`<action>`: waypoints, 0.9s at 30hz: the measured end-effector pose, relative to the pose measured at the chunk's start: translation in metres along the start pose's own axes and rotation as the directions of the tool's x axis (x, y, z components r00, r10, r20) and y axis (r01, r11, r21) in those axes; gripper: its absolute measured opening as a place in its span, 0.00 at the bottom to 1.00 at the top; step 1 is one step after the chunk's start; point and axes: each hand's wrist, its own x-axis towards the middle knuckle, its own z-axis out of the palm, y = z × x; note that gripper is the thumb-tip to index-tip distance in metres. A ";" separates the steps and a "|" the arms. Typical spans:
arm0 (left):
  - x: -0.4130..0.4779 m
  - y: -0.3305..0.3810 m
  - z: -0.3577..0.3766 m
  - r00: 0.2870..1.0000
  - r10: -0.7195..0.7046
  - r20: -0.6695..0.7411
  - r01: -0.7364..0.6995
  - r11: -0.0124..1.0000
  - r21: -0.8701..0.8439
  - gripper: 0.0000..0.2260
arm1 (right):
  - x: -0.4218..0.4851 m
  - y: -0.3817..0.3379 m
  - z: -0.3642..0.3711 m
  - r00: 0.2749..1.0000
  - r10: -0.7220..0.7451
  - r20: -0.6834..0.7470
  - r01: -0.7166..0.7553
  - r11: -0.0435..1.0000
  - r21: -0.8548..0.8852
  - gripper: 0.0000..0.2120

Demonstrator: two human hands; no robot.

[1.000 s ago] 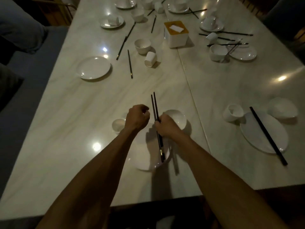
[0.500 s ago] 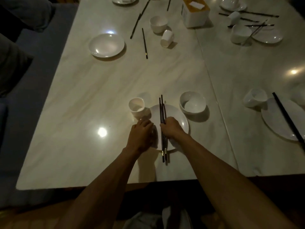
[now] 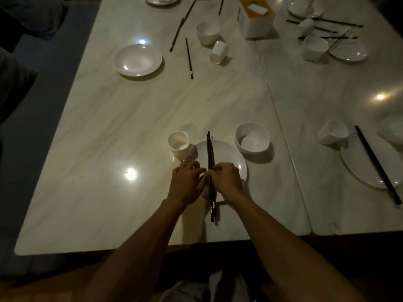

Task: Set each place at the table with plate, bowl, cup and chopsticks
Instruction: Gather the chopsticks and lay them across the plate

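Nearly done here: right hand point(image 3: 226, 179) pinching chopsticks point(image 3: 210, 149) on the plate point(image 3: 231, 153), cup point(image 3: 178, 143) and bowl point(image 3: 253, 138) beside it. Can't tell if left hand point(image 3: 187, 182) grips. Farther places messy.

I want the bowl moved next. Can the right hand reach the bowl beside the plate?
Probably yes. The bowl sits just beyond the right hand, nothing standing between them, but that hand pinches the chopsticks and must let go first.

free: bare tabletop point(image 3: 109, 149) L of cup point(image 3: 178, 143); obst: cup, bowl point(image 3: 252, 137) flank plate point(image 3: 231, 155) far edge
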 end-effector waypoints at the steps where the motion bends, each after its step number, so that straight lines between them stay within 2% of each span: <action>1: 0.001 0.001 0.001 1.000 -0.008 -0.002 0.008 1.000 -0.007 0.19 | 0.000 0.001 0.000 1.000 0.015 -0.001 -0.015 1.000 0.025 0.10; 5: 0.003 0.009 0.006 0.996 -0.081 0.032 0.082 0.996 -0.028 0.13 | 0.003 0.006 -0.002 0.998 0.062 -0.034 -0.060 0.996 0.065 0.09; 10: 0.004 0.017 0.007 0.988 -0.152 0.015 0.153 0.985 -0.074 0.13 | 0.004 0.008 -0.005 0.997 0.072 -0.032 -0.070 0.995 0.065 0.09; 27: 0.006 0.023 0.002 0.981 -0.190 0.043 0.192 0.980 -0.053 0.14 | 0.004 0.011 -0.005 0.997 0.064 0.040 -0.068 0.992 0.105 0.07</action>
